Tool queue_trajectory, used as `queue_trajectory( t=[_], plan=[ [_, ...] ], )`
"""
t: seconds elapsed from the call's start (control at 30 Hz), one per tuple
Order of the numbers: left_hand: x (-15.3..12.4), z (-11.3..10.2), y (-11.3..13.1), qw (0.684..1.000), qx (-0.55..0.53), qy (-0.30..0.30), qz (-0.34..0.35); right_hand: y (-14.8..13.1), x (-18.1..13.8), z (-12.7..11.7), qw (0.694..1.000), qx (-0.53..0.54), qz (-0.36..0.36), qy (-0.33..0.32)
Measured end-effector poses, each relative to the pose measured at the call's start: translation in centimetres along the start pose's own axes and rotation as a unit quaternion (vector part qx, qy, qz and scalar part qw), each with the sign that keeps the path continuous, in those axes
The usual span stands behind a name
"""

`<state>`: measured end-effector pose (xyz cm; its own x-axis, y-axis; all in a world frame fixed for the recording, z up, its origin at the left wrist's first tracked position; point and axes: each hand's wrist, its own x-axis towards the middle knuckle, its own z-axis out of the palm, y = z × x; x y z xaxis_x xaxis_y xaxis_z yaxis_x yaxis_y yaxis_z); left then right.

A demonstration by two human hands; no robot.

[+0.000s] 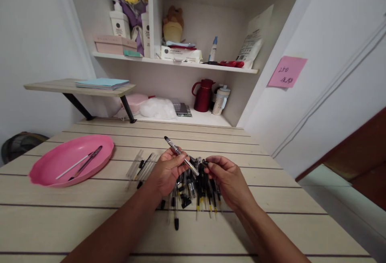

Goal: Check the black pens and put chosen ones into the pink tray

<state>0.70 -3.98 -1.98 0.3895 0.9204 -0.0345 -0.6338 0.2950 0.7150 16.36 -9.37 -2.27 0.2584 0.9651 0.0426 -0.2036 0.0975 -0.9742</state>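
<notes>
My left hand (pixel 171 170) is closed around a pen (pixel 177 150) with a clear, silvery barrel and a dark upper end, held tilted above the table. Close to the pen's lower end, my right hand (pixel 224 176) pinches a small black pen part (pixel 205 163), mostly covered by the fingers. Beneath both hands lies a pile of pen parts (pixel 202 192), with black pieces and dark refills that have yellow ends. Several clear pen barrels (pixel 147 166) lie beside my left hand. One clear tube ends in a black cap (pixel 176 224) near the front.
A pink tray (pixel 45 170) at the left holds a dark pen (pixel 87 161) and a thin white stick. Behind are a raised wooden shelf (pixel 54 85) on black legs and a white cabinet with a red jug (pixel 203 96) and a light tumbler (pixel 221 100).
</notes>
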Motion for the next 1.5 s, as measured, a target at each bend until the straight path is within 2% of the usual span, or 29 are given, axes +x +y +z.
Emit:
queue_trajectory(
  t=[0.27,0.5,0.73,0.87,1.1,1.33,1.5],
  plan=[
    [0.1,0.9,-0.6,0.999,-0.034,0.014,0.013,0.8,-0.4,0.3,0.999,0.004,-0.018,-0.048],
    [0.0,1.3,-1.5,0.998,-0.034,0.032,0.046,1.2,0.1,-0.4,0.998,0.056,-0.014,0.031],
    [-0.2,1.7,-1.7,0.998,-0.03,0.034,0.054,0.3,-0.4,-0.1,0.999,0.014,-0.046,-0.008],
    [-0.5,2.0,-1.7,0.997,-0.018,0.04,0.069,0.2,-0.5,0.0,0.998,-0.004,-0.034,-0.047],
    [-0.6,1.9,-1.7,0.994,-0.021,0.058,0.088,0.1,0.1,-0.8,0.995,0.1,0.001,0.01],
    [-0.3,1.8,-1.9,0.995,-0.024,0.054,0.085,0.5,0.1,-0.6,0.99,0.138,0.006,0.008],
    [-0.6,2.0,-1.9,0.994,-0.015,0.052,0.094,0.5,0.1,-0.7,0.994,0.111,0.017,0.013]
  ],
)
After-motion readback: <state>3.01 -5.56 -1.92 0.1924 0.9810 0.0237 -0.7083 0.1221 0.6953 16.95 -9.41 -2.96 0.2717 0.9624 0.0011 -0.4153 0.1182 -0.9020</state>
